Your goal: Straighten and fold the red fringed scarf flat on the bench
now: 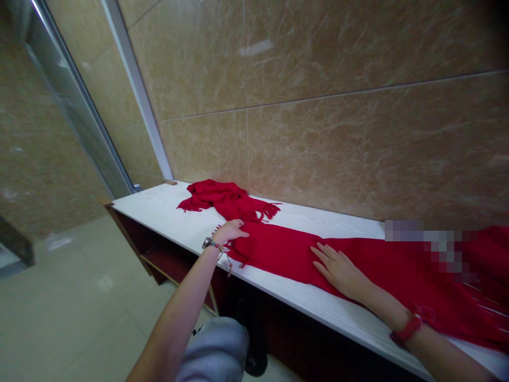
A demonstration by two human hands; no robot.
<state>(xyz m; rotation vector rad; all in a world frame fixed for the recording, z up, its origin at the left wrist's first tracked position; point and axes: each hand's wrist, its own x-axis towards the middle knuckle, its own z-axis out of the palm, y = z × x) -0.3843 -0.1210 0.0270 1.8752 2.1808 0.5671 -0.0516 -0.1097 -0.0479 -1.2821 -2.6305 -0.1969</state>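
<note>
A long red scarf (284,249) is spread flat along the white tabletop (159,209), its fringed end towards the left. My left hand (229,232) rests at that end, thumb stretched over the cloth and apart from the forefinger; its other fingers are partly hidden. Further right, my right hand (338,269) lies palm down on the scarf with the fingers spread. Beyond my left hand is a crumpled red fringed scarf (217,196), close to the wall.
A tan marbled tile wall (318,148) runs along the back of the table. Open shelves (170,262) are below the tabletop. More bunched red cloth (491,254) lies at the far right, beside a blurred-out patch. A metal-framed glass panel (75,101) stands at the left.
</note>
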